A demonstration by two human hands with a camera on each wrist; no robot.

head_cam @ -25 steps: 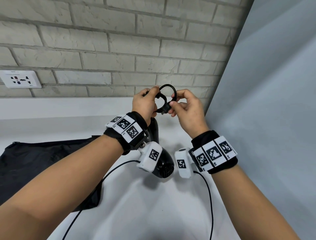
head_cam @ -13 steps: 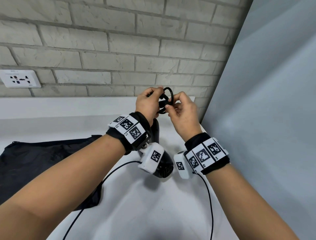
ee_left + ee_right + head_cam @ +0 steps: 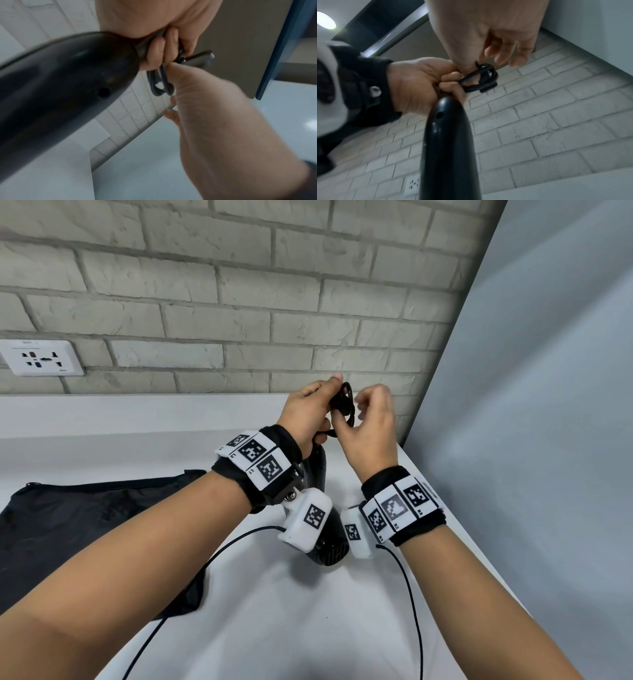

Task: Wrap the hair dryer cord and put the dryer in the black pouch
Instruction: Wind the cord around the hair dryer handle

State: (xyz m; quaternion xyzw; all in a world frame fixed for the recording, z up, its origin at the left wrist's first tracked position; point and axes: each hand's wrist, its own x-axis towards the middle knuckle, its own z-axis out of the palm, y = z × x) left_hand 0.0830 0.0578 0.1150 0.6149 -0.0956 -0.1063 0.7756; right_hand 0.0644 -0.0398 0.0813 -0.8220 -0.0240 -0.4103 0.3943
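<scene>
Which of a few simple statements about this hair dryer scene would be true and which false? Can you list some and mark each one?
1. The left hand grips the hair dryer by the end of its handle. True.
2. The dryer is already inside the black pouch. False: the pouch lies flat on the white counter, and the dryer is held in the air beside it.
3. The cord is bunched into small loops between the two hands. True.
4. The right hand is resting flat on the counter. False: it is raised at the cord loops, thumb against them.
5. A plug sits in the wall socket. False: the socket is empty.
</scene>
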